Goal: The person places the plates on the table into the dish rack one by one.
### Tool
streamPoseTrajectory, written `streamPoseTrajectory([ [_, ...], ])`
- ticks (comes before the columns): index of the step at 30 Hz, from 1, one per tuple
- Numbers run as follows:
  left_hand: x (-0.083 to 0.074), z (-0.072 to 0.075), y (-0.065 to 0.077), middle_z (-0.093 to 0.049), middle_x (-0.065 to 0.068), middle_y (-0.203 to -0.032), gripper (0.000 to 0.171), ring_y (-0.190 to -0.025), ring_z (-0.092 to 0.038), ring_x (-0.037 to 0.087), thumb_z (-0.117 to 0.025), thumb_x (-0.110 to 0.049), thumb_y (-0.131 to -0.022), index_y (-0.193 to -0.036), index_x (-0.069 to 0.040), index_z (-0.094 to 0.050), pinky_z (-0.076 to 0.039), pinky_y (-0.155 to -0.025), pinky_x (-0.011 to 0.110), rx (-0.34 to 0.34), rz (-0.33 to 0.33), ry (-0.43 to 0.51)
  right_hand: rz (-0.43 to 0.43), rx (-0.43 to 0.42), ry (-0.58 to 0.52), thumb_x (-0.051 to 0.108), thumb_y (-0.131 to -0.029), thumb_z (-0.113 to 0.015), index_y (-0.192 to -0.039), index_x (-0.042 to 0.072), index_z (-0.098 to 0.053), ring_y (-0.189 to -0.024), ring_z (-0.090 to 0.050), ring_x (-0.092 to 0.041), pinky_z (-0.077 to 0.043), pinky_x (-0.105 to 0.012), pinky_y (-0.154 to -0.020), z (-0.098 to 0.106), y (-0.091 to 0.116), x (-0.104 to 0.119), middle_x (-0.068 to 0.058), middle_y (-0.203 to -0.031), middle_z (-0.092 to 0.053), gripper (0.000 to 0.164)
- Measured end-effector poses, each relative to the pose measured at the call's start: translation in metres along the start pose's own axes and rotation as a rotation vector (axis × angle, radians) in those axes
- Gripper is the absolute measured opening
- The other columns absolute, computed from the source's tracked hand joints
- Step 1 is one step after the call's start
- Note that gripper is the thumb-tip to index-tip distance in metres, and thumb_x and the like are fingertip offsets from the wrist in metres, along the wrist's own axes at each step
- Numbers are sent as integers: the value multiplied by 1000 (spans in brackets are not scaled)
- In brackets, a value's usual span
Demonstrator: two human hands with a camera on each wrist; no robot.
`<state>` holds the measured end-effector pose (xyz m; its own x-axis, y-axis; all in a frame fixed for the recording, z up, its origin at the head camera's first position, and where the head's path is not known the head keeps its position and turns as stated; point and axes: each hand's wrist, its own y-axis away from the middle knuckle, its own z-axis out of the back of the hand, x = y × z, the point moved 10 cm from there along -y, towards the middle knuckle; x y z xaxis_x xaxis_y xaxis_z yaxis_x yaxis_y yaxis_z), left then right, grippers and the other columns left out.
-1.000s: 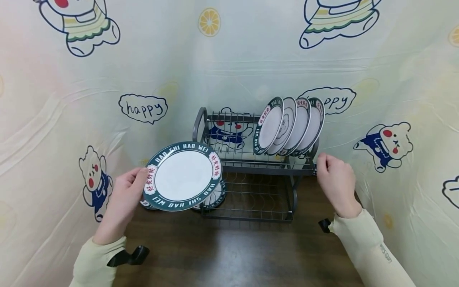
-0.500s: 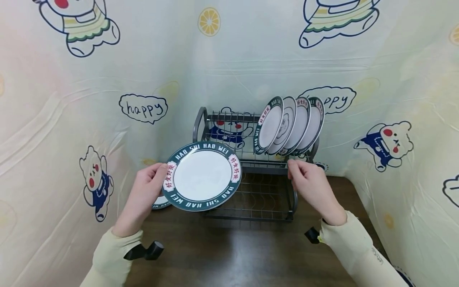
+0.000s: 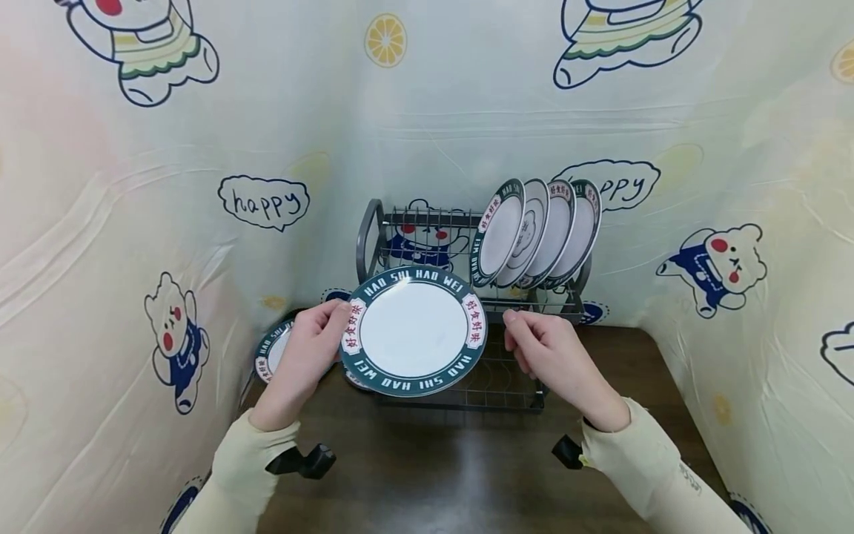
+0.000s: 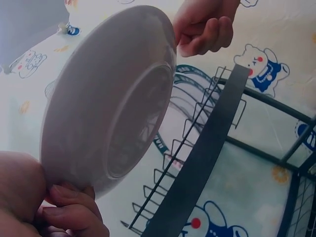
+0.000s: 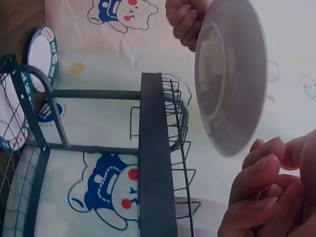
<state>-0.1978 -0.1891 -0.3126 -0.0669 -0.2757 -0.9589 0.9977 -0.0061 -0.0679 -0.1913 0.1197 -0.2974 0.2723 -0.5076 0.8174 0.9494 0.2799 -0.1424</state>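
In the head view my left hand (image 3: 310, 352) pinches the left edge of a white plate (image 3: 414, 334) with a green lettered rim. Its face is turned up toward me, in front of the dish rack (image 3: 460, 406). The left wrist view shows the pale underside of this plate (image 4: 94, 113), thumb and fingers at its near edge. My right hand (image 3: 554, 352) is just off the plate's right edge, fingers curled and holding nothing. In the right wrist view its fingertips (image 5: 266, 143) are close below the plate's rim (image 5: 237, 148).
Several matching plates (image 3: 497, 237) stand upright on the right of the rack's upper tier. More plates (image 3: 272, 354) are at the left of the rack, partly hidden by my left hand. A brown tabletop (image 3: 427, 467) lies below, with a patterned cloth (image 3: 427, 96) behind and at the sides.
My left hand has carried the plate to the right, across the front of the rack. My right hand has moved left, toward the plate. The plates standing in the rack have stayed put.
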Motion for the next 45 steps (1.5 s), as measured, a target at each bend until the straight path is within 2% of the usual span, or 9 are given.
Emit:
streamPoseTrajectory([
  [8, -2, -21, -2, -63, 9, -78, 35, -58, -54, 15, -49, -24, -110, -110, 5, -67, -46, -53, 22, 33, 4, 17, -39, 81, -81, 33, -111, -49, -88, 7, -65, -54, -55, -24, -49, -31, -52, -11, 2, -7, -6, -63, -56, 38],
  [14, -5, -35, -3, -67, 11, -84, 34, -65, -62, 17, -48, -23, -110, -111, 5, -67, -54, -60, 23, 59, -7, 34, -63, 109, -147, 31, -111, -48, -95, 4, -69, -51, -54, -24, -48, -31, -50, -14, 3, -15, -7, -62, -56, 38],
  [19, -7, -41, -2, -65, 11, -81, 33, -62, -57, 19, -47, -22, -110, -113, 3, -69, -48, -55, 22, 52, -11, 12, -96, 128, -295, 32, -112, -45, -94, -1, -67, -51, -53, -22, -46, -28, -49, -15, 4, -23, -10, -62, -56, 43],
  [22, -7, -43, -2, -66, 11, -81, 33, -61, -57, 19, -48, -21, -110, -114, 2, -69, -46, -54, 22, 46, -12, 2, -75, 123, -345, 31, -113, -42, -94, -2, -65, -51, -52, -22, -46, -28, -49, -14, 6, -22, -10, -61, -55, 45],
  [26, -9, -43, -2, -67, 11, -80, 32, -64, -58, 19, -49, -22, -109, -112, 2, -70, -48, -54, 23, 34, -34, -15, -35, 94, -368, 30, -113, -40, -91, -3, -63, -49, -52, -23, -47, -29, -48, -13, 8, -19, -8, -59, -53, 46],
  [31, -11, -45, -3, -65, 10, -80, 30, -68, -58, 22, -51, -21, -109, -105, -1, -73, -48, -56, 24, 19, -102, -108, -26, 37, -367, 27, -113, -40, -89, -4, -62, -47, -50, -21, -46, -28, -46, -9, 11, -19, -7, -58, -53, 45],
  [37, -14, -45, -1, -57, 6, -69, 37, -63, -52, 22, -45, -26, -111, -91, -5, -68, -41, -55, 26, -10, -175, -168, -31, -6, -366, 25, -113, -39, -90, -5, -63, -47, -50, -20, -47, -27, -46, -3, 15, -21, -6, -59, -54, 45],
  [41, -13, -33, -8, -48, 5, -64, 42, -57, -46, 23, -42, -28, -112, -83, -6, -63, -37, -53, 29, -93, -224, -202, -20, -31, -378, 26, -113, -38, -88, -6, -61, -46, -49, -20, -45, -28, -43, 4, 17, -19, -6, -59, -53, 47],
  [45, 4, -14, -22, -50, 6, -68, 36, -60, -46, 24, -44, -24, -111, -88, -7, -66, -37, -54, 29, -202, -207, -233, -3, -59, -369, 27, -113, -38, -88, -6, -61, -46, -49, -21, -44, -29, -43, 15, 19, -15, -6, -59, -53, 48],
])
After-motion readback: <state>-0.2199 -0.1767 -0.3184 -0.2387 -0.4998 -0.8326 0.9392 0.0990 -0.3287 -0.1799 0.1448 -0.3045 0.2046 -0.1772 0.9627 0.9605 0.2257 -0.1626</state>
